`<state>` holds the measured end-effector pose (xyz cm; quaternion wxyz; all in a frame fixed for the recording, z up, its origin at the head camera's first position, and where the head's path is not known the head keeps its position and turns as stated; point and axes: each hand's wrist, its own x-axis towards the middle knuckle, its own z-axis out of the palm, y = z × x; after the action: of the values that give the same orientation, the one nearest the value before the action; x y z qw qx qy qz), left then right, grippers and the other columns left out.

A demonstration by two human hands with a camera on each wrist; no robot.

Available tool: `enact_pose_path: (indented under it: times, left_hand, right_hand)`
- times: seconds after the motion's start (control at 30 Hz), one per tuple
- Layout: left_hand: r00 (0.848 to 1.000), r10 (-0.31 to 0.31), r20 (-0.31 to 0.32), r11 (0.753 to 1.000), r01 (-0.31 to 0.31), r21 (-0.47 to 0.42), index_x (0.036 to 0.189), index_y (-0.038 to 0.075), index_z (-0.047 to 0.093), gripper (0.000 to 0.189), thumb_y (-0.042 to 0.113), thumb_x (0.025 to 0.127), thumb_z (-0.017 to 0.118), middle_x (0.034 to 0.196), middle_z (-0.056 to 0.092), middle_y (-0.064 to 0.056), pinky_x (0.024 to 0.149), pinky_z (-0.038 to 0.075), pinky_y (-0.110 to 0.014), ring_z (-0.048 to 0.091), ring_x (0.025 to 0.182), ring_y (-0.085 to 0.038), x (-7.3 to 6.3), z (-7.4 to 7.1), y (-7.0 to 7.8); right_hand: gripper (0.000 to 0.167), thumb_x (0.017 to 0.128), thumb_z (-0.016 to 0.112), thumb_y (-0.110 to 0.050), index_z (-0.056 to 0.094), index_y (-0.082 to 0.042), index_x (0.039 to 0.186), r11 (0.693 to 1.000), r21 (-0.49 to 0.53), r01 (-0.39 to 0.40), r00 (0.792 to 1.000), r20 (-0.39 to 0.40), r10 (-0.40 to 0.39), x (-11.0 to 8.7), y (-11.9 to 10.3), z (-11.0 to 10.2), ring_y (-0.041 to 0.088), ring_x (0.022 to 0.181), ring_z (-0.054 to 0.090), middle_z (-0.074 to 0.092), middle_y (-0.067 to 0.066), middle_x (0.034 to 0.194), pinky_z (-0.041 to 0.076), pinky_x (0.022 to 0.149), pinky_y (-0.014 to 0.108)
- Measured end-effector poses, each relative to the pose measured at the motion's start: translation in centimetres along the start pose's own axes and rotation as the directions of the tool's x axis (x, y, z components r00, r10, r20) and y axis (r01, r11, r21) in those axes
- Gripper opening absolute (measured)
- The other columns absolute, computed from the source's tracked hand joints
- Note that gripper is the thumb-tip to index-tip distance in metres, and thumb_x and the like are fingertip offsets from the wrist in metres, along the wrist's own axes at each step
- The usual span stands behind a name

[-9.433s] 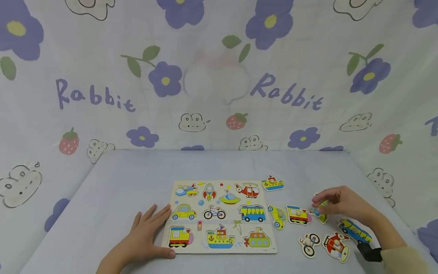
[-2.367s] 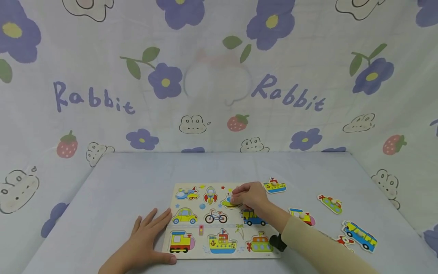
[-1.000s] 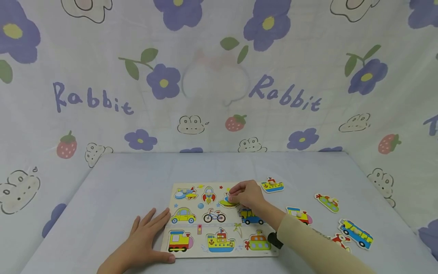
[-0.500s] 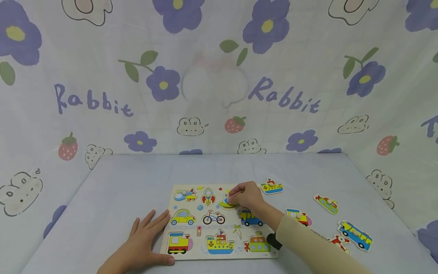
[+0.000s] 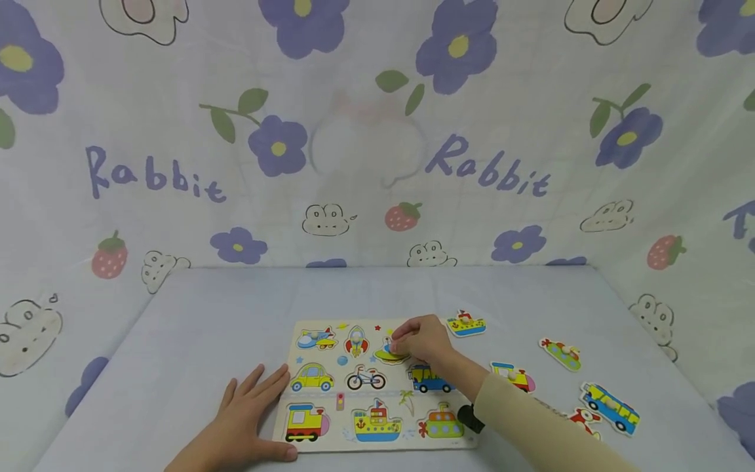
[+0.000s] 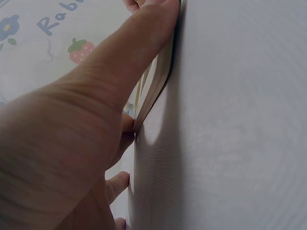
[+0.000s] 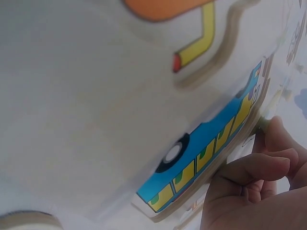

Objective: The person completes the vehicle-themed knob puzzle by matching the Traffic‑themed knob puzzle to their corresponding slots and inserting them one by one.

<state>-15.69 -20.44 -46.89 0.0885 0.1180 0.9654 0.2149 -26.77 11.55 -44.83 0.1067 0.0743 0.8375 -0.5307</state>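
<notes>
yellow saucer (image 5: 387, 356) shows blue above, hands apart, right (image 5: 426, 341) pinching it, left (image 5: 244, 419) spread

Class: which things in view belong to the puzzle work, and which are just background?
Puzzle work:
board, bearing plane and rocket
saucer piece, pinched by right hand
loose boat, submarine, train, bus
red piece, partly hidden

Background:
patterned backdrop
pale tabletop

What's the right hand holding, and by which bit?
The right hand pinches the flying saucer puzzle piece by its upper part, near the blue dome; the fingers hide the exact spot.
</notes>
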Motion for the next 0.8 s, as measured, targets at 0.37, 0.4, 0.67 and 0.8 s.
enact_pose_path:
  times: [0.37,0.4,0.67,0.8]
  left_hand:
    - [1.0,-0.016,0.005,1.0,0.016,-0.004,0.152,0.018,0.041,0.124,0.079,0.05,0.077,0.158,0.03,0.005,0.107,-0.007,-0.07,0.007,0.147,-0.036,-0.01,0.06,0.09]
    - [1.0,-0.016,0.002,1.0,0.016,-0.004,0.152,0.018,0.041,0.124,0.079,0.05,0.077,0.158,0.03,0.005,0.107,-0.007,-0.07,0.007,0.147,-0.036,-0.04,0.05,0.05]
    - [1.0,-0.006,-0.005,1.0,0.006,-0.005,0.151,0.018,0.042,0.124,0.078,0.049,0.078,0.158,0.031,0.005,0.107,-0.006,-0.07,0.008,0.147,-0.037,-0.13,0.06,0.18]
    - [1.0,-0.015,-0.005,1.0,0.015,0.003,0.152,0.019,0.041,0.124,0.079,0.049,0.077,0.158,0.03,0.006,0.108,-0.007,-0.069,0.007,0.147,-0.035,-0.1,0.23,0.09]
  right_hand:
    - [0.015,0.077,0.085,-0.008,0.072,-0.007,0.085,0.998,-0.045,0.043,0.999,-0.026,-0.044,-0.27,0.02,0.11,0.016,0.051,0.049,0.068,0.003,0.07,0.035,0.043,0.025]
    - [0.014,0.077,0.085,-0.008,0.072,-0.007,0.085,0.997,-0.049,0.064,0.997,-0.027,-0.066,-0.34,0.06,0.17,0.017,0.054,0.052,0.068,0.003,0.07,0.038,0.045,0.025]
    - [0.013,0.079,0.083,-0.006,0.071,-0.007,0.085,0.974,-0.119,0.193,0.979,-0.041,-0.199,-0.79,0.42,0.45,0.017,0.065,0.062,0.066,0.001,0.07,0.05,0.055,0.028]
    - [0.016,0.077,0.085,-0.01,0.071,-0.007,0.086,0.966,-0.148,0.212,0.976,-0.02,-0.218,-0.68,0.39,0.0,0.017,0.065,0.061,0.066,0.0,0.072,0.05,0.054,0.028]
